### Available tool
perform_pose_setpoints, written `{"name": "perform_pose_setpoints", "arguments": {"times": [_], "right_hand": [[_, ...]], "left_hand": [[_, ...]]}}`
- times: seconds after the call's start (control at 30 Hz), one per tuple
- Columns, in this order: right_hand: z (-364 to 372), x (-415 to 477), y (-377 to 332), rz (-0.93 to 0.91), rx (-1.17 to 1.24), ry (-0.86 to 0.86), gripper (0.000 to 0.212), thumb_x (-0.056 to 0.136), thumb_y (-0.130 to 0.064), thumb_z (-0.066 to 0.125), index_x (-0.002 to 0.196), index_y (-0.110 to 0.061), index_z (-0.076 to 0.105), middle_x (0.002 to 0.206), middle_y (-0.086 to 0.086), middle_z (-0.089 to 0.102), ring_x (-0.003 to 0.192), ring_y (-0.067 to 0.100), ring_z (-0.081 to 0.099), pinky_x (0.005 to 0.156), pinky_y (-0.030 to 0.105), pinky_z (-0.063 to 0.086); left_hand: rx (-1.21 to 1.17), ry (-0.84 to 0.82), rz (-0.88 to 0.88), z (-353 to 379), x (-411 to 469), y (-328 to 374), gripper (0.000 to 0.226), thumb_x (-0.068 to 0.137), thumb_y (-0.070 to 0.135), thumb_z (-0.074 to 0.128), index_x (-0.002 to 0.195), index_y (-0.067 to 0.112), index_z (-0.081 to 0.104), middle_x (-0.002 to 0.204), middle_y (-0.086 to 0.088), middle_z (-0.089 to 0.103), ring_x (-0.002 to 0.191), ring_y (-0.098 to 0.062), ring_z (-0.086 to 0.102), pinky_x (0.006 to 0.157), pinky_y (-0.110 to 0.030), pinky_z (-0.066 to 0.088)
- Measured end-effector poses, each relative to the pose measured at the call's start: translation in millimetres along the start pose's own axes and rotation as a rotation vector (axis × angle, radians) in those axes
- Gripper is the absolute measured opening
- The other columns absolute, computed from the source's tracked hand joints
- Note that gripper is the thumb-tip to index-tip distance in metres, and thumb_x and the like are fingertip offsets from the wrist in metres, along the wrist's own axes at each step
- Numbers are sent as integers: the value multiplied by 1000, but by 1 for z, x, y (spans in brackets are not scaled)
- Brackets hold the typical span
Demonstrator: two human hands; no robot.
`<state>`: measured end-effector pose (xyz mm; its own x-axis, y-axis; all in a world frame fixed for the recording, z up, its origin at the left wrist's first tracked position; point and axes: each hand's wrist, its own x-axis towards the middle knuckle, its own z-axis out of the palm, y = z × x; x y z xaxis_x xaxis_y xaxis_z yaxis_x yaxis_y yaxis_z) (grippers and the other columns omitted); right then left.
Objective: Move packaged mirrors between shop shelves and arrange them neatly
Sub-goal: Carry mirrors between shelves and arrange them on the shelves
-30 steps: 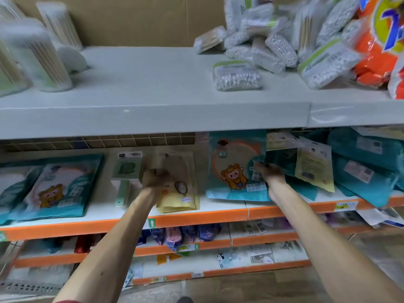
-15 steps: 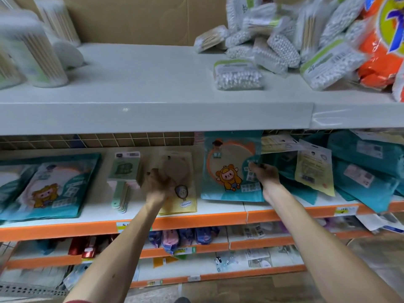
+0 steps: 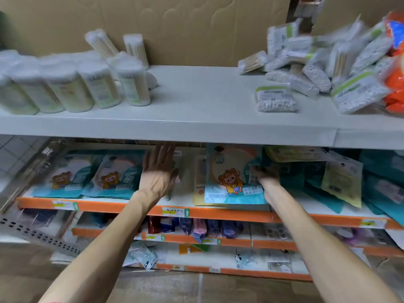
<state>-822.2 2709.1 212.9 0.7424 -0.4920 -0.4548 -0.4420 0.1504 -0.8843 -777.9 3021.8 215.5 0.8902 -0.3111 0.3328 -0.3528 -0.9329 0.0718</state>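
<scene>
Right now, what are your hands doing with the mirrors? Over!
Left hand open and flat, holding nothing. Right hand at right edge of teal cartoon pack, grip blurred. Yellow pack tucked behind it.

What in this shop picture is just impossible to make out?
Head view only:
Right hand: motion blur smears it, so its grip on the teal packet is unclear.
What lies behind the left hand: the hand covers it.
Price labels: too small and blurred to read.
Orange bag: cut off by the right edge.
Back of the mirror shelf: hidden under the upper shelf.
</scene>
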Motion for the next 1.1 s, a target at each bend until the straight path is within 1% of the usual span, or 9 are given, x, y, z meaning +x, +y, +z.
{"name": "perform_pose_setpoints", "arguments": {"times": [0.2,0.27,0.37,0.5,0.6,0.73,0.9,1.03,1.1], "right_hand": [[65,-32,-3,22,-4,-45,15,93,-25,66,96,-12,59,84,5,67,65,17,65,57,33,54],[91,-45,1,40,-9,-64,13,94,-23,64,89,-13,57,84,7,66,68,20,66,66,39,57],[136,-64,9,0,-44,-54,12,92,-20,67,97,-10,63,89,9,69,74,22,67,81,46,58],[207,-98,29,37,-57,26,17,86,-13,73,88,-8,57,94,14,67,69,24,64,64,39,57],[261,-119,45,27,-57,45,30,84,-10,74,106,0,56,101,20,68,83,33,69,76,47,59],[315,-143,65,51,-81,21,23,80,-12,76,88,-6,55,100,24,70,87,39,70,79,58,57],[359,-153,70,53,-80,-18,25,79,-17,79,84,-12,55,99,18,71,91,37,69,86,55,56],[383,-159,59,69,-90,-34,19,87,-12,72,91,-9,54,92,15,68,78,28,69,69,40,59],[391,-148,60,93,-75,-34,19,86,-17,73,91,-10,56,98,15,69,86,29,70,81,44,59]], "left_hand": [[212,-31,66,-28,-42,-74,84,86,49,61,154,17,23,160,-10,23,147,-31,22,113,-61,22],[231,-35,70,-33,-55,-102,82,86,51,59,153,17,25,158,-10,25,146,-32,23,112,-61,25],[252,-45,77,-41,-71,-147,73,88,51,56,148,14,34,154,-13,33,143,-33,29,110,-60,28],[246,-27,140,-48,-100,-221,66,90,50,54,145,20,35,141,-8,44,130,-32,40,110,-57,28],[246,-53,104,-54,-123,-282,70,91,55,50,149,20,33,144,-8,44,136,-32,38,112,-60,23],[243,-126,66,-63,-146,-339,76,92,62,40,154,22,23,154,-7,36,144,-30,28,114,-61,21],[217,-179,-2,-65,-146,-374,72,91,59,31,151,20,31,150,-7,40,142,-30,31,113,-61,23],[191,-142,-33,-65,-138,-390,66,94,54,34,149,18,32,149,-7,40,142,-30,31,113,-61,24],[169,-116,-37,-63,-133,-396,66,94,53,36,150,17,30,149,-7,39,141,-31,32,112,-62,26]]}}
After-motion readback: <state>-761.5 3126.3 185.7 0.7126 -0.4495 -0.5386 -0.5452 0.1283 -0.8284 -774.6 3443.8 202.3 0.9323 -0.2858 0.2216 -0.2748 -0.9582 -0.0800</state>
